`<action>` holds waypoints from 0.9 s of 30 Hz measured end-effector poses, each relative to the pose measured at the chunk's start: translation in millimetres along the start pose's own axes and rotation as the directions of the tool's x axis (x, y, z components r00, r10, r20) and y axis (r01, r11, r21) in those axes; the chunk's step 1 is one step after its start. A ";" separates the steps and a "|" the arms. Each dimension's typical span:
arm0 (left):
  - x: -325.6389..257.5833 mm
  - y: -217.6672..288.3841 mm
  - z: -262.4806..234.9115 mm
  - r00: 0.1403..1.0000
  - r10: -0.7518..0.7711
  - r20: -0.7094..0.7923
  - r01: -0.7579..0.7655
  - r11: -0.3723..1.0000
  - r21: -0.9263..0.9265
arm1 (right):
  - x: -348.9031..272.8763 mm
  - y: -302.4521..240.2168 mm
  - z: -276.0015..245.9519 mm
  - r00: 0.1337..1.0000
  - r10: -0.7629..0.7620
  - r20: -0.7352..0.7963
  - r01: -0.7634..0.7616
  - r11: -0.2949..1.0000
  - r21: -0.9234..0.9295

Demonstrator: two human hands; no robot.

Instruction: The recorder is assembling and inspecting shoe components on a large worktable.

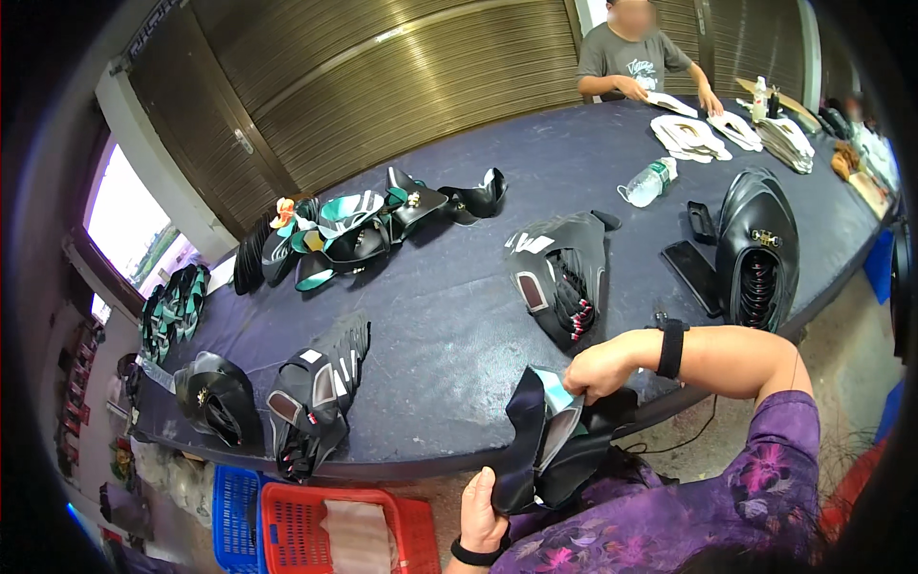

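Observation:
I hold a black shoe upper (521,450) with a pale teal and grey lining at the table's near edge, in front of my body. My left hand (481,515) grips its lower left edge, thumb up and the other fingers mostly hidden. At its top, my right hand (602,368) is closed on the pale teal lining (557,390), with the fingertips partly hidden. Just beyond my right hand lies a stack of black and grey uppers (559,268). Right of that stands a nested pile of glossy black uppers (760,220) with a metal ornament.
A phone (693,275), a small black case (701,221) and a plastic bottle (650,182) lie on the dark table (430,335). More uppers (354,225) are heaped at the left. Across the table a person (636,67) handles white pieces. Red (416,536) and blue baskets (234,521) stand below.

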State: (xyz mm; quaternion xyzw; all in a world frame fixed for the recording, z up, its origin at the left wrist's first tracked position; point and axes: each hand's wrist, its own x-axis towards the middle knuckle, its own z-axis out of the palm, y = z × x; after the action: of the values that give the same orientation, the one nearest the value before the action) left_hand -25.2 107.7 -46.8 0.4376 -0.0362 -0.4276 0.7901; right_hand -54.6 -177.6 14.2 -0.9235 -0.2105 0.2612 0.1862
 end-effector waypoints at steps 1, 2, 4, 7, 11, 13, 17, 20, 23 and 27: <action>-0.5 0.9 1.5 1.000 -0.002 0.001 0.002 1.000 -0.003 | -1.3 0.6 -3.6 1.000 0.003 0.003 -0.003 1.000 0.001; -1.0 2.0 3.1 1.000 0.008 0.019 -0.008 1.000 0.003 | -2.8 1.0 -6.1 0.993 -0.012 0.113 0.004 0.998 0.068; -2.2 1.2 1.8 0.999 0.018 0.037 -0.019 1.000 0.007 | -5.7 -0.1 -6.3 0.974 -0.032 0.223 0.001 0.991 0.135; -0.6 -3.7 -8.6 0.997 0.064 0.032 -0.066 0.993 0.097 | -16.0 -2.3 -3.2 0.989 -0.016 0.149 -0.029 0.954 0.299; 7.3 -10.4 -26.1 1.000 0.019 -0.023 -0.022 0.992 -0.125 | -24.5 -1.7 6.2 0.994 0.062 -0.091 -0.018 0.907 0.421; 10.9 -17.1 -36.2 0.996 -0.079 -0.029 0.068 0.959 -0.274 | -24.2 -7.5 16.7 0.973 0.224 -0.046 -0.201 0.933 0.299; 9.7 -13.7 -37.4 0.996 -0.062 0.063 0.076 0.968 -0.239 | -23.7 -8.2 12.8 0.947 0.299 -0.115 -0.221 0.870 0.441; 6.8 -9.6 -28.9 0.999 -0.038 0.026 0.040 0.996 -0.074 | -19.2 -7.3 9.0 0.966 0.212 -0.150 -0.037 0.685 0.728; 8.4 -9.4 -33.0 0.997 -0.079 0.001 0.079 0.987 -0.140 | -20.0 -8.6 -3.1 0.977 0.180 -0.114 -0.013 0.582 0.813; 6.0 -4.3 -41.2 0.996 -0.047 0.071 0.051 0.997 -0.061 | -15.6 12.7 6.6 0.996 0.081 0.033 -0.066 0.459 0.886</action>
State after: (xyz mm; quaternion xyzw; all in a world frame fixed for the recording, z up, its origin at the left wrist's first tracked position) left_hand -6.3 129.6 -77.2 0.3985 -0.0394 -0.4626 0.7910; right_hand -66.7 -194.2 9.5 -0.7030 -0.0034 0.3338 0.6279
